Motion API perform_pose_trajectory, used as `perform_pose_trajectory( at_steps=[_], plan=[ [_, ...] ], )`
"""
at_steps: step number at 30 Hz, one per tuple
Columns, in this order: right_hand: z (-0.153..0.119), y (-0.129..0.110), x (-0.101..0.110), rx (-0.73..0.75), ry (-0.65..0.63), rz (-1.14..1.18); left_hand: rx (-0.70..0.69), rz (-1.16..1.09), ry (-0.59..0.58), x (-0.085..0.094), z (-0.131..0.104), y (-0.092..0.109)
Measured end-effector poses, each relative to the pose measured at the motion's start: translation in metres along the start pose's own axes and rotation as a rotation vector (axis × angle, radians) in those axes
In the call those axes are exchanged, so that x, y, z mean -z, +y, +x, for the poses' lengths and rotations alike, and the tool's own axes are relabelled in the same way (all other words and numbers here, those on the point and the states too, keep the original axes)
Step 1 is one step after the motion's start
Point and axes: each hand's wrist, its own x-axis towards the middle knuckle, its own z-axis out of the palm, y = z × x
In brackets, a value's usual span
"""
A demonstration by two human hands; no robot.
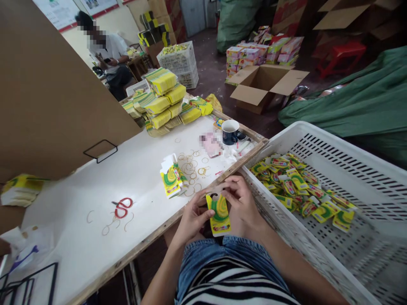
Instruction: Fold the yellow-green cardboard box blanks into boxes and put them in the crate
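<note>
A small yellow and green carton [219, 216] is held upright over my lap, just off the table's wooden edge. My left hand [195, 216] grips its left side, thumb on the printed face. At its top my right hand [237, 197] has its fingers closed on the whitish flap. Beyond my hands, a small stack of flat yellow-green cartons [173, 180] rests on the white table [136, 169], beside scattered rubber bands [189, 169]. To my right, a white perforated crate [365, 182] holds a heap of folded cartons [295, 182].
Red-handled scissors [123, 207], a dark mug [230, 132] and a pink phone-like item [211, 145] lie on the table. Carton bundles [163, 103] are piled at its far end. A seated person [111, 55] is at the back left. An open box [265, 82] stands on the floor.
</note>
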Motion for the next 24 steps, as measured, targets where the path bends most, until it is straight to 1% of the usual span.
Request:
perform_pose_trajectory(
  at_steps=[1,2,3,5,7,8,10,12,17,20,22,24],
  plan=[
    [0.0,0.001,0.002,-0.027,0.015,0.019,-0.009,0.03,0.031,0.0,0.001,-0.001],
    [0.0,0.002,0.003,-0.061,-0.006,0.031,-0.014,0.064,0.071,0.0,0.001,-0.002],
    [0.0,0.003,0.005,-0.106,-0.065,0.04,-0.019,0.1,0.113,-0.001,0.002,-0.004],
    [0.001,0.003,0.008,-0.193,-0.225,0.061,-0.034,0.171,0.168,-0.003,0.003,-0.006],
    [0.002,0.003,0.008,-0.225,-0.345,0.039,-0.048,0.196,0.158,-0.006,0.003,-0.008],
    [0.002,0.002,0.008,-0.219,-0.362,-0.008,-0.052,0.185,0.134,-0.007,0.003,-0.008],
    [0.001,0.002,0.006,-0.19,-0.335,-0.151,-0.051,0.141,0.082,-0.008,0.003,-0.008],
    [0.001,0.002,0.006,-0.164,-0.297,-0.284,-0.044,0.106,0.06,-0.008,0.002,-0.007],
    [-0.001,-0.001,0.003,-0.107,-0.299,-0.441,-0.03,0.054,0.056,-0.008,0.002,-0.006],
    [-0.001,-0.003,-0.001,-0.101,-0.241,-0.565,-0.029,0.066,0.071,-0.009,0.003,-0.006],
    [-0.001,-0.004,-0.003,-0.097,-0.2,-0.598,-0.029,0.074,0.076,-0.007,0.004,-0.005],
    [-0.001,-0.003,-0.002,-0.08,-0.211,-0.539,-0.035,0.077,0.084,-0.004,0.005,-0.003]
  ],
)
